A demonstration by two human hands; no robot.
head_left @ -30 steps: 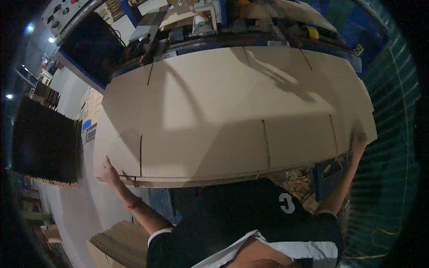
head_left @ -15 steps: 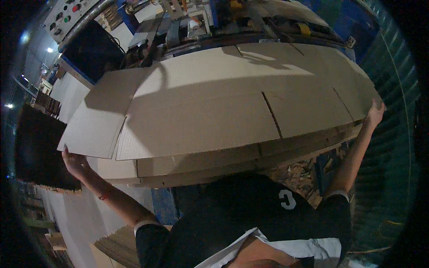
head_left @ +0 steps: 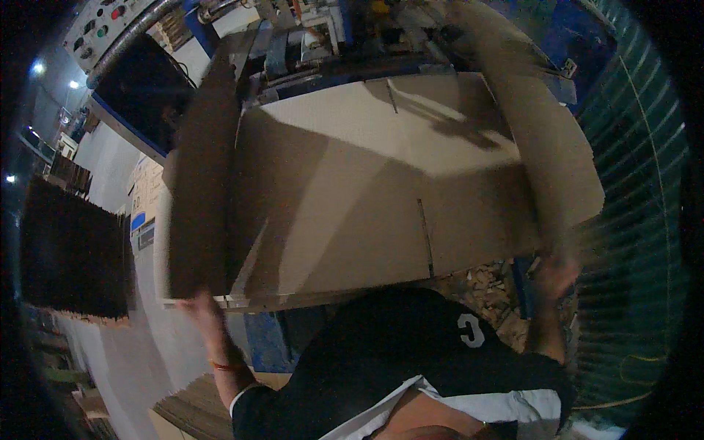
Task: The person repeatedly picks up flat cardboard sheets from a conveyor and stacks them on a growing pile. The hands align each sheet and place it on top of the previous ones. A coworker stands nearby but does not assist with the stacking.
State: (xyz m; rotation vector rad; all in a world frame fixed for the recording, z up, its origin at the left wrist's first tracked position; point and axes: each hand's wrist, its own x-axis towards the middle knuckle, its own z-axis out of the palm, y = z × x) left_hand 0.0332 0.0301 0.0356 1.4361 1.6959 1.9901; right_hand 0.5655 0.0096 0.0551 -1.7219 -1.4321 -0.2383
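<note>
Head view: cardboard (head_left: 345,191) stretches crosswise ahead, left hand (head_left: 204,308) clutching its near edge; I can't tell if blurred right hand (head_left: 555,277) grips.

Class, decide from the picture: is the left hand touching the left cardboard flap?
Touching. The head view shows the left hand, slightly blurred, meeting the near edge of the left cardboard flap.

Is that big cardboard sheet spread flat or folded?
Partly folded: the cardboard sheet looks flat across its middle, but its end panels, by the left hand and right hand, are bent upward.
</note>
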